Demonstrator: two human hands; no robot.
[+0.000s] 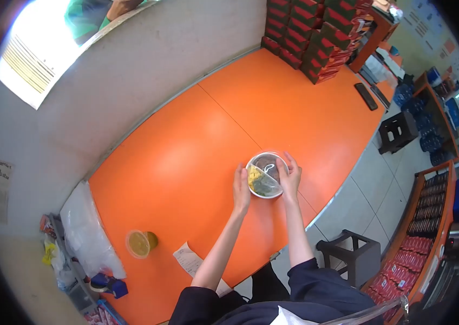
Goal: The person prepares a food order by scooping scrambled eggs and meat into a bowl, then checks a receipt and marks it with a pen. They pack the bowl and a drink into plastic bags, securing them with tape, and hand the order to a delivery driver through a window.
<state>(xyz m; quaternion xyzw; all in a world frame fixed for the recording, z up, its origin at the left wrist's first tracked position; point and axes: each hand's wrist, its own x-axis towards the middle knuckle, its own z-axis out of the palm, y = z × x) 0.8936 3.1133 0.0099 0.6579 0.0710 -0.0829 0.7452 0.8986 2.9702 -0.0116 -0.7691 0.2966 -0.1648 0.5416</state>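
1. The round white bowl (266,196) is held between both hands, on or just above the orange table (186,162); which of the two cannot be told. Yellow and dark brown food is seen through its clear plastic cover (274,184).
2. The left fingers (238,176) are nearly straight, laid together along one side of the bowl. The right fingers (293,165) are loosely curved around the other side, with the thumb over the rim.
3. Even, light pressure from both sides is advised, and the bowl is best kept level; if it is squeezed hard, the cover may be popped up. Whether the cover is fully seated cannot be told.
4. A printed white paper slip (187,260) is partly hidden by the left forearm and could be dragged by the sleeve.
5. A clear plastic cup of yellow-green liquid (142,245) is set beyond the slip, well apart from the bowl; a wide left elbow swing is best avoided.
6. Beside the table, a dark plastic stool (359,260) is placed.
7. At the far end, a black handheld device (366,96) and stacked red-and-green boxes (321,43) are kept, well out of the way.
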